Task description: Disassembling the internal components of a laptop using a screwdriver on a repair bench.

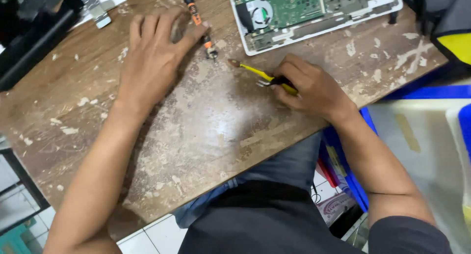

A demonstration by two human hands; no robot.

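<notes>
My left hand (154,50) lies palm down on the worn wooden table (206,121), its thumb and fingers touching a black and orange screwdriver (198,23) that rests on the surface. My right hand (306,87) grips a yellow-handled tool (255,73) with a small brown tip and metal prongs, pointing left towards the screwdriver's bit. An opened white laptop (314,26) with a green circuit board and a round fan lies just beyond both hands at the top of the view.
A dark flat object (34,33) lies at the table's top left. A black and yellow bag (449,28) sits top right. Blue and white bins (427,131) stand to my right below the table edge. My lap is under the table's near edge.
</notes>
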